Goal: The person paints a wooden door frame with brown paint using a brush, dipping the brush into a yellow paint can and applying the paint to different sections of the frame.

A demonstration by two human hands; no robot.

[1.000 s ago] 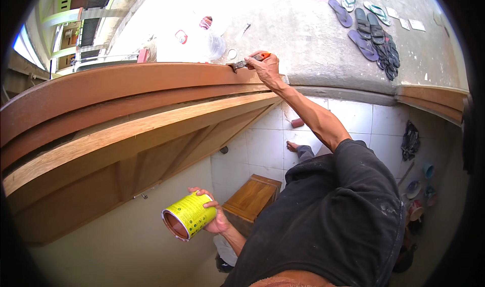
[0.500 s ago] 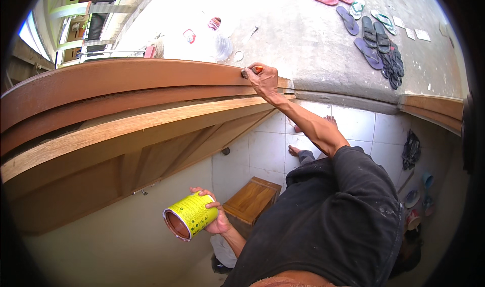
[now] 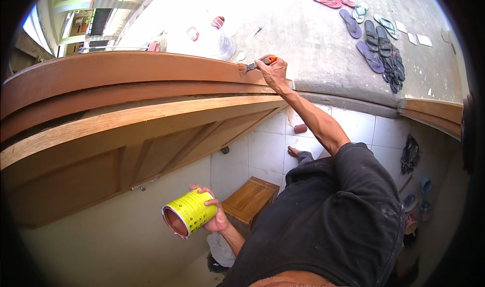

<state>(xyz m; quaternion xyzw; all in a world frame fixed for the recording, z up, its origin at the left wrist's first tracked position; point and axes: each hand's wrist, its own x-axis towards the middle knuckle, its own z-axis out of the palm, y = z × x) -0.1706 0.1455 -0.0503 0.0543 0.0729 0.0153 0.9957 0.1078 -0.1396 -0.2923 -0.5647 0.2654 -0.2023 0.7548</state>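
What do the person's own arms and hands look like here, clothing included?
The right hand and left hand are bare, with no glove or watch showing. The right sleeve of the dark, near-black shirt is short, ending near the elbow. The left sleeve cannot be made out.

Ok so I count two hands (image 3: 273, 73), one brush (image 3: 252, 66), one can (image 3: 191, 211), one red cylinder (image 3: 300, 128). Out on the concrete (image 3: 308, 44): eight sandals (image 3: 349, 23) (two pink, two purple, two black, two white-and-green), plus three white squares (image 3: 424, 40).
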